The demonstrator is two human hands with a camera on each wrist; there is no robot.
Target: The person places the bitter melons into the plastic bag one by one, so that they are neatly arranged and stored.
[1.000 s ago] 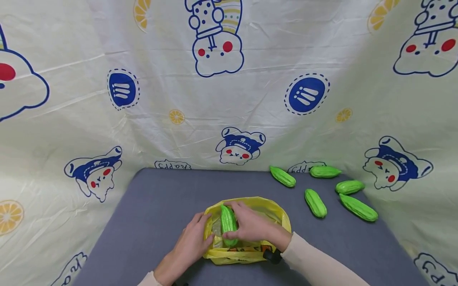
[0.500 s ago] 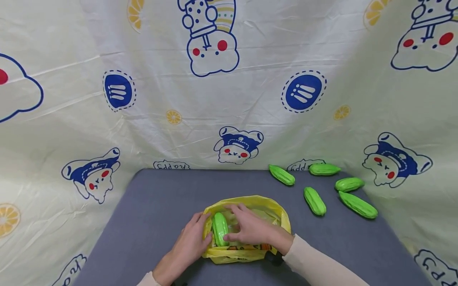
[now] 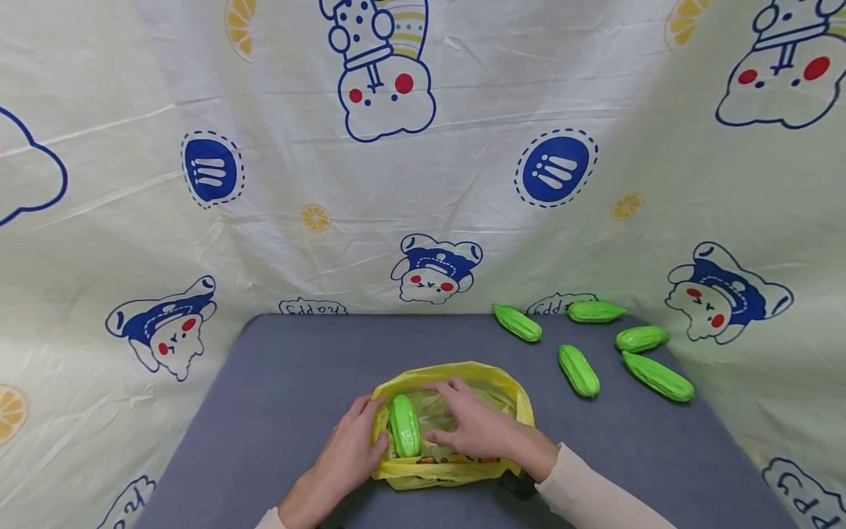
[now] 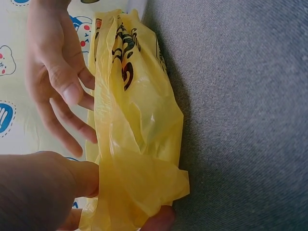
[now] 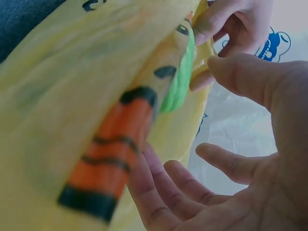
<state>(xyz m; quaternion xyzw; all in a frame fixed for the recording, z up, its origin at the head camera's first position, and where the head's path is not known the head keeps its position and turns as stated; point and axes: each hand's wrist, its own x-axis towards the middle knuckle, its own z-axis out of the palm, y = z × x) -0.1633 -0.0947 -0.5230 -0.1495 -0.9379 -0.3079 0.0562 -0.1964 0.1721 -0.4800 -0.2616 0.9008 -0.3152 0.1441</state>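
A yellow plastic bag [image 3: 456,481] stands with its mouth spread wide on the table. One bright green, ridged bitter melon [image 3: 405,426] lies inside it against the left wall; part of it shows past the bag's edge in the right wrist view [image 5: 180,79]. My left hand [image 3: 353,448] grips the bag's left rim, thumb on the inner side and fingers outside, as the left wrist view shows at the thumb [image 4: 82,178]. Over the bag's mouth is my right hand [image 3: 476,422], fingers spread and loosely bent, holding nothing, just right of the melon.
Several more bitter melons lie at the table's back right, among them one [image 3: 579,371] nearest the bag and one [image 3: 659,376] by the right edge. A patterned white sheet [image 3: 370,184] hangs behind the grey tabletop [image 3: 297,375].
My right hand has let go of the bitter melon, which now rests farther left in the bag. That hand has shifted slightly right. The left hand keeps its grip on the rim.
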